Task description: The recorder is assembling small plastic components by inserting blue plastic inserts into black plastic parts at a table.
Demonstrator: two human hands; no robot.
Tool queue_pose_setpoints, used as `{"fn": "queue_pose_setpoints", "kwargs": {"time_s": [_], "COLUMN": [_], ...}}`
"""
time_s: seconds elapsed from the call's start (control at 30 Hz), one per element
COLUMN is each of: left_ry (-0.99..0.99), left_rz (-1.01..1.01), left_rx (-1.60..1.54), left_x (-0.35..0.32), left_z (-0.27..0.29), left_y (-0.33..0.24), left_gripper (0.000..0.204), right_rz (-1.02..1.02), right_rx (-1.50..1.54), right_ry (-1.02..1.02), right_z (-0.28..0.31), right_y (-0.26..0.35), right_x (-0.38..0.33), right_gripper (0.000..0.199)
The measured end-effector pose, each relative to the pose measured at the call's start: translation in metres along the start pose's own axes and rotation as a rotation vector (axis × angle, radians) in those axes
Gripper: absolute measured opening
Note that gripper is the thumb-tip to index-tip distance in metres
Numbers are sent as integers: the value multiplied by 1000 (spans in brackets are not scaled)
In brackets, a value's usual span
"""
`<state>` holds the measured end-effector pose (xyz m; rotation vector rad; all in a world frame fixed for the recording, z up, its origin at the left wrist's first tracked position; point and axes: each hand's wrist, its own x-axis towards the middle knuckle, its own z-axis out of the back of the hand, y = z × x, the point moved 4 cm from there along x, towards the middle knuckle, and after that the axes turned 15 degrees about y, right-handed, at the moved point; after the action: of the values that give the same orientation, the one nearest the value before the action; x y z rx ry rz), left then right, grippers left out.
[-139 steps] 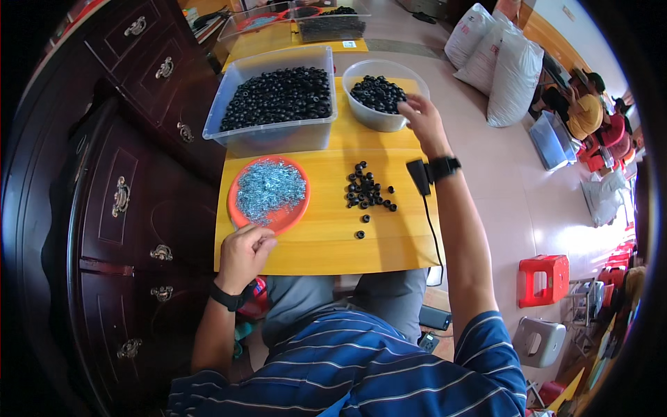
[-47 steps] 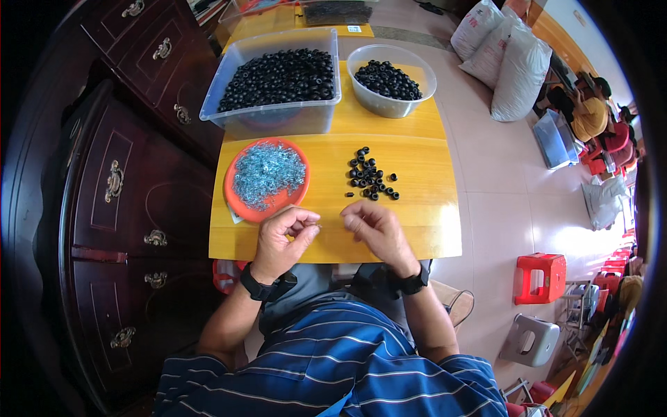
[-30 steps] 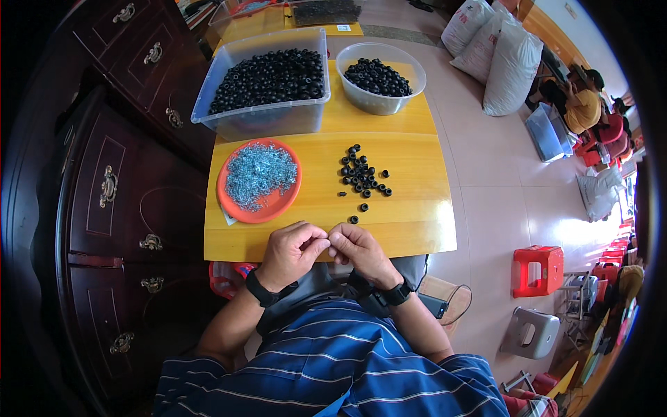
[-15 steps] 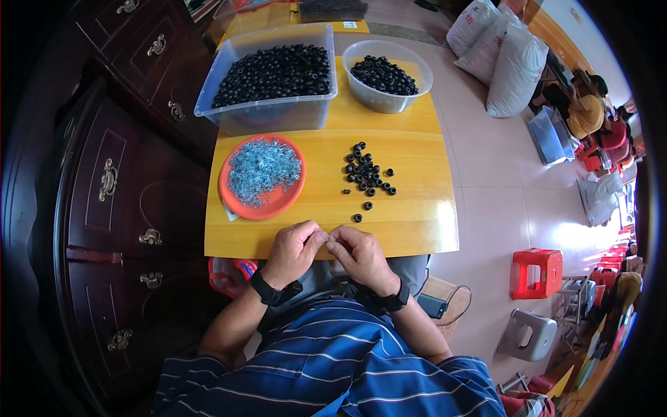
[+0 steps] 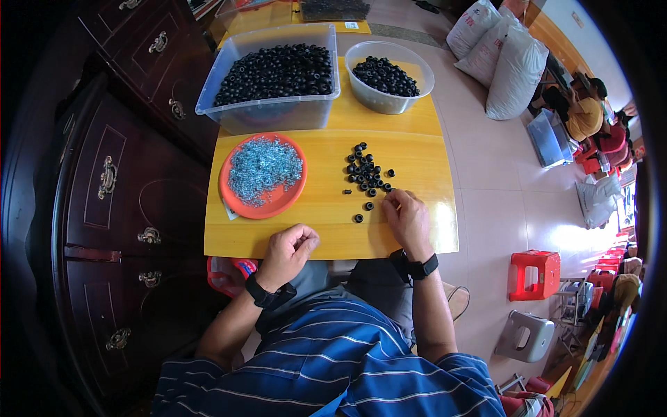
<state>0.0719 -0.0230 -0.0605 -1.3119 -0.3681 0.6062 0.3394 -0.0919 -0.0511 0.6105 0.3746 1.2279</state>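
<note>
My right hand [image 5: 408,221] rests over the table with thumb and fingers pinched at the right edge of a loose cluster of small black hollow beads [image 5: 365,169]. Its fingertips cover whatever is between them. Nearer the table's front edge, my left hand [image 5: 290,251] is closed, thumb against the curled forefinger; anything it holds is too small or hidden. Beyond it lies an orange-red plate [image 5: 224,182] heaped with tiny clear-bluish pieces [image 5: 262,170], too fine to name. Two beads sit apart, nearer me than the cluster.
A clear rectangular tub [image 5: 278,119] and a round clear bowl [image 5: 389,103], both holding black beads, stand at the back of the yellow table [image 5: 319,229]. Dark wooden cabinets [image 5: 104,229] flank the left. Stools [image 5: 535,274], white sacks [image 5: 514,69] and seated people are to the right.
My hands have parted from the table's front edge. The right went forward and right to the beads, covering one at the cluster's edge; the left stayed almost in place.
</note>
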Motion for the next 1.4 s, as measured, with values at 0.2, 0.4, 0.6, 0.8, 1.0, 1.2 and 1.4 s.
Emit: {"fn": "queue_pose_setpoints", "kwargs": {"time_s": [0.2, 0.4, 0.6, 0.8, 1.0, 1.2, 1.4], "left_ry": [21, 22, 16, 37, 45, 3, -28], "left_rz": [6, 25, 12, 8, -5, -81, -277], "left_rx": [9, -10, -47, -22, -20, -33, 70], "left_x": [-3, -5, -5, -4, -2, 8, 21], "left_z": [-1, -1, -4, -4, -5, -9, -19], "left_y": [4, 10, 8, 5, -2, -30, -67], "left_gripper": [8, 8, 8, 6, 6, 7, 7], "right_rz": [-16, -39, 16, 34, 77, -57, -51], "right_rx": [-10, 162, 164, 40, 59, 1140, 1599], "right_ry": [-24, -34, 113, 169, 167, 433, 563], "right_z": [1, 6, -12, -28, -28, -33, -40], "right_y": [4, 6, 33, 41, 41, 31, 36], "right_x": [7, -10, -28, -26, -25, -40, -49], "right_gripper": [11, 13, 17, 19, 17, 14, 20]}}
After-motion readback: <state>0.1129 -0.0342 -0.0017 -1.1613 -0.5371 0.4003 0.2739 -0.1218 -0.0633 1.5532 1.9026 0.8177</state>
